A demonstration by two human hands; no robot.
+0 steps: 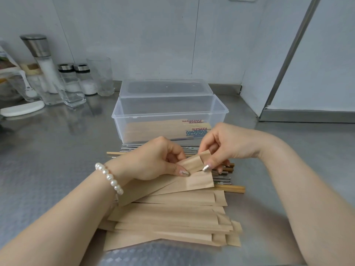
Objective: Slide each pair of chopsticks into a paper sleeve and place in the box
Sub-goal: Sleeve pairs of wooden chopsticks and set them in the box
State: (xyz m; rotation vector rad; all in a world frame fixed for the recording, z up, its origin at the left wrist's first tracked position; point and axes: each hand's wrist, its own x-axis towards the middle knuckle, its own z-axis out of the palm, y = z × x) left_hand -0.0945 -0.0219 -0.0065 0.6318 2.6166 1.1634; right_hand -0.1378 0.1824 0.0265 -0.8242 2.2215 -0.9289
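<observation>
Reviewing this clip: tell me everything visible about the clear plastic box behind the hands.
The clear plastic box is a long, translucent rectangular tub with a rim lip, standing upright on the steel counter behind the loose chopsticks. Its hinged lid is open, lying back behind it. Inside, flat on the bottom, lie several sleeved chopsticks with patterned tops showing at the right end. Neither hand touches it.

Both forearms are bare, no sleeves showing. The left hand (153, 160) has a white pearl bracelet (109, 177) on the wrist at about 8 o'clock, and there's glittery silver polish on long nails, right hand (226, 144) too.
</observation>
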